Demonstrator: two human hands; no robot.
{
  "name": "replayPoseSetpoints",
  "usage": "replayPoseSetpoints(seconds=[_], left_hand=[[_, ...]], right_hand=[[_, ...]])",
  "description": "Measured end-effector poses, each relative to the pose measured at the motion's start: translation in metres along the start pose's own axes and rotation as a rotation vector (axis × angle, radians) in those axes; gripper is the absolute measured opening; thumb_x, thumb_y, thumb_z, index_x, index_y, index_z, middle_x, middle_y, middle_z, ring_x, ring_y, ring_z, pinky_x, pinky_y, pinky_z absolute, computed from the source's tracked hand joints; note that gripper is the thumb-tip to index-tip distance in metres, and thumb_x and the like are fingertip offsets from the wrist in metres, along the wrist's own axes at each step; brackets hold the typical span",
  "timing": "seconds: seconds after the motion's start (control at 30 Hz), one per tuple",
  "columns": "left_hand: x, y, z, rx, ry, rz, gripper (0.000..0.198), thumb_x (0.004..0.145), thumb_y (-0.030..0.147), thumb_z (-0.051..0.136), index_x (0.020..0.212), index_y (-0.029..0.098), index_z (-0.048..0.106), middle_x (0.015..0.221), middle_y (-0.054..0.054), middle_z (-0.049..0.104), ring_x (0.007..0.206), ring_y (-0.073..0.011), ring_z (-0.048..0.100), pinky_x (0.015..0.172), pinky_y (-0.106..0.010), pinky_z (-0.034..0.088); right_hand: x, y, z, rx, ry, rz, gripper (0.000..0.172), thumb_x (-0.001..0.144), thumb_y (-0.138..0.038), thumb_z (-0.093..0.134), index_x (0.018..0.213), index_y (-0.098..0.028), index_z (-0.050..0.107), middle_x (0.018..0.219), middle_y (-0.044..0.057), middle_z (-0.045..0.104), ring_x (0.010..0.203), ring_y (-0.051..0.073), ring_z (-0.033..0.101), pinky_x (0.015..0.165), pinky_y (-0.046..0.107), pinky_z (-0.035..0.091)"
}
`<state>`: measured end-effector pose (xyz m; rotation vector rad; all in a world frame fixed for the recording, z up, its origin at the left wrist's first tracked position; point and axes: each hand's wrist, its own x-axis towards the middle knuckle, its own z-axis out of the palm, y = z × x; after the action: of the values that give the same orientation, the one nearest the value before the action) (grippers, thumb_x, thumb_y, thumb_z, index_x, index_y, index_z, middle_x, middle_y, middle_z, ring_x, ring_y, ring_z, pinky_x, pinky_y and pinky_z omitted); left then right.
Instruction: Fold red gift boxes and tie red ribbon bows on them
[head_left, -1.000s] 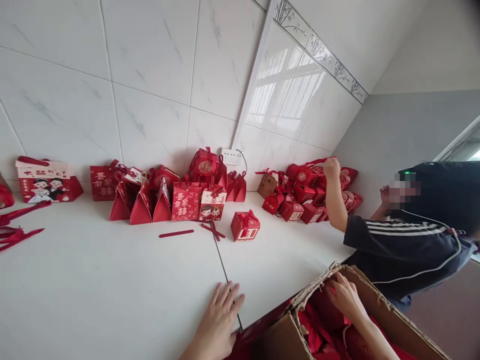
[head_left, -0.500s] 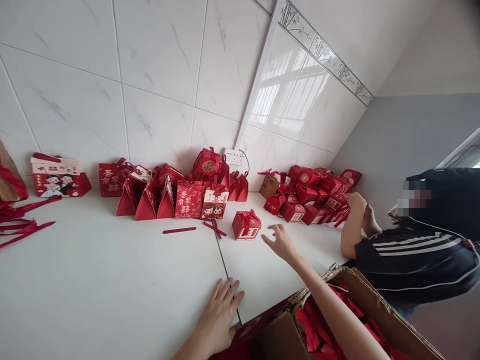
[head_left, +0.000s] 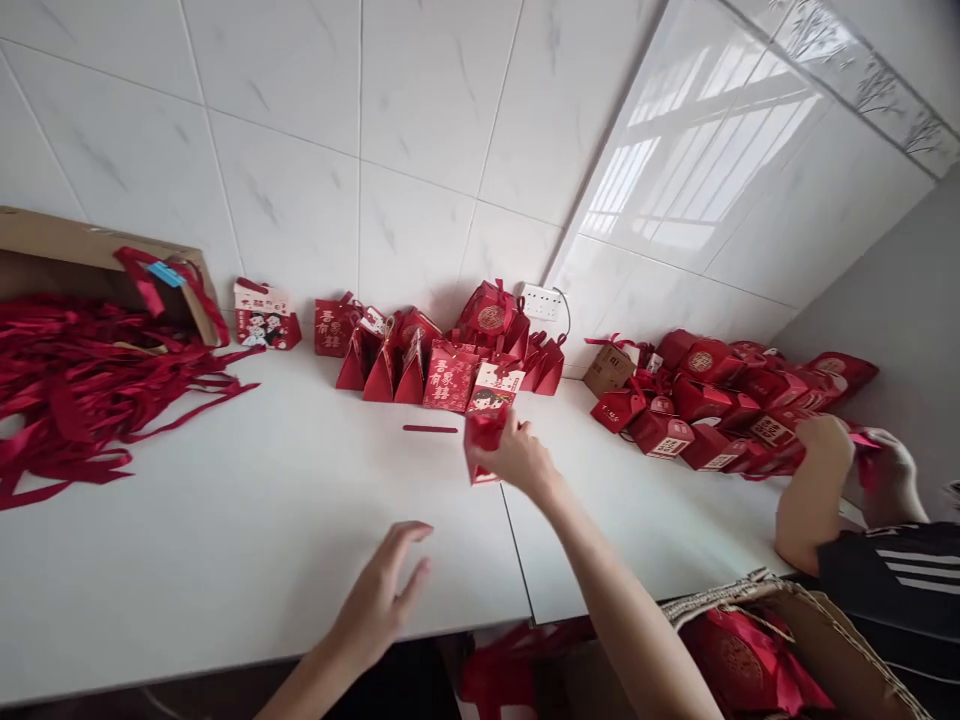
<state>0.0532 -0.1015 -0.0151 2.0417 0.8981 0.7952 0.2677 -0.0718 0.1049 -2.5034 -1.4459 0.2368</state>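
My right hand point(head_left: 519, 455) reaches forward over the white table point(head_left: 225, 520) and closes on a small red gift box point(head_left: 482, 443) with a ribbon bow. My left hand point(head_left: 381, 598) hovers near the table's front edge, fingers apart and holding nothing. Just behind the box stands a row of red gift bags and boxes point(head_left: 442, 365) along the tiled wall. A loose red strip point(head_left: 430, 429) lies on the table to the left of the box.
A heap of red ribbons point(head_left: 82, 390) spills from a cardboard box point(head_left: 90, 262) at the left. More red boxes point(head_left: 720, 405) are piled at the right, where another person's hands point(head_left: 851, 455) work. A cardboard carton point(head_left: 765, 650) with red items stands below the table edge.
My right hand came out of the carton, reached across and took hold of the small red box. My left hand lifted off the table. The view swung left.
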Motion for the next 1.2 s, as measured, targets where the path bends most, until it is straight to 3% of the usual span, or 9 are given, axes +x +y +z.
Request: replayPoseSetpoints(seconds=[0.13,0.3,0.4,0.5,0.57,0.67,0.8,0.97,1.2], left_hand=[[-0.003,-0.009,-0.028,-0.085,0.266,-0.149,0.033,0.089,0.045,0.033,0.1,0.021,0.052,0.099,-0.009,0.063,0.089,-0.0219,0.063,0.081,-0.038,0.052],[-0.016,-0.015,-0.04,-0.15,0.305,-0.237,0.037,0.085,0.051,0.038,0.102,0.02,0.048,0.098,-0.008,0.061,0.083,-0.0205,0.061,0.074,-0.035,0.051],[-0.018,-0.009,-0.049,-0.108,0.326,-0.224,0.039,0.079,0.055,0.042,0.094,0.019,0.049,0.087,-0.005,0.059,0.074,-0.0192,0.058,0.067,-0.033,0.049],[-0.01,0.005,-0.062,-0.024,0.19,-0.225,0.034,0.077,0.054,0.044,0.071,0.021,0.045,0.065,0.002,0.05,0.061,-0.0157,0.05,0.059,-0.028,0.043],[-0.003,0.013,-0.068,0.0,0.081,-0.259,0.035,0.078,0.052,0.047,0.063,0.021,0.04,0.057,0.005,0.044,0.053,-0.013,0.045,0.053,-0.025,0.038],[0.003,0.019,-0.072,-0.047,0.03,-0.266,0.032,0.081,0.046,0.05,0.063,0.021,0.042,0.058,0.004,0.049,0.054,-0.0119,0.048,0.053,-0.023,0.039],[0.003,0.012,-0.072,-0.176,0.052,-0.266,0.024,0.082,0.041,0.052,0.071,0.02,0.052,0.067,0.001,0.058,0.062,-0.0139,0.056,0.059,-0.024,0.046],[0.006,0.005,-0.071,-0.281,0.115,-0.251,0.02,0.08,0.039,0.057,0.08,0.019,0.055,0.074,-0.001,0.059,0.071,-0.0153,0.059,0.065,-0.025,0.049],[0.01,0.008,-0.058,-0.387,0.115,-0.257,0.012,0.078,0.031,0.055,0.079,0.019,0.051,0.076,0.001,0.054,0.057,-0.009,0.052,0.05,-0.019,0.041]], right_hand=[[-0.075,-0.044,0.027,-0.012,-0.091,-0.192,0.089,0.066,-0.055,0.064,0.139,-0.014,0.031,0.103,0.022,0.057,0.084,0.039,0.063,0.067,0.047,0.047],[-0.137,-0.029,0.061,0.199,-0.177,-0.278,0.096,0.067,-0.066,0.063,0.142,-0.019,0.026,0.112,0.021,0.056,0.088,0.039,0.063,0.067,0.047,0.049],[-0.131,-0.008,0.069,0.494,-0.051,-0.221,0.08,0.08,-0.063,0.051,0.14,-0.019,0.025,0.116,0.017,0.056,0.096,0.03,0.061,0.074,0.042,0.05],[-0.102,-0.004,0.069,0.637,0.059,-0.167,0.05,0.089,-0.057,0.038,0.117,-0.017,0.05,0.102,0.012,0.062,0.089,0.023,0.06,0.074,0.036,0.048],[-0.084,-0.012,0.068,0.66,0.028,-0.222,0.039,0.089,-0.052,0.039,0.098,-0.018,0.058,0.085,0.007,0.063,0.079,0.019,0.059,0.07,0.032,0.046],[-0.073,-0.024,0.068,0.675,-0.067,-0.268,0.027,0.084,-0.045,0.051,0.08,-0.02,0.059,0.066,0.0,0.058,0.063,0.015,0.053,0.062,0.029,0.042],[-0.083,-0.023,0.074,0.882,-0.104,-0.169,0.028,0.079,-0.046,0.057,0.068,-0.02,0.054,0.064,-0.001,0.057,0.058,0.013,0.05,0.056,0.026,0.04],[-0.107,-0.01,0.086,1.161,-0.099,0.037,0.038,0.072,-0.05,0.065,0.063,-0.021,0.042,0.047,-0.008,0.04,0.043,0.007,0.036,0.041,0.02,0.029],[-0.126,-0.005,0.095,1.507,-0.211,0.156,0.034,0.075,-0.043,0.065,0.091,-0.025,0.041,0.053,-0.01,0.041,0.041,0.007,0.034,0.038,0.017,0.025]])
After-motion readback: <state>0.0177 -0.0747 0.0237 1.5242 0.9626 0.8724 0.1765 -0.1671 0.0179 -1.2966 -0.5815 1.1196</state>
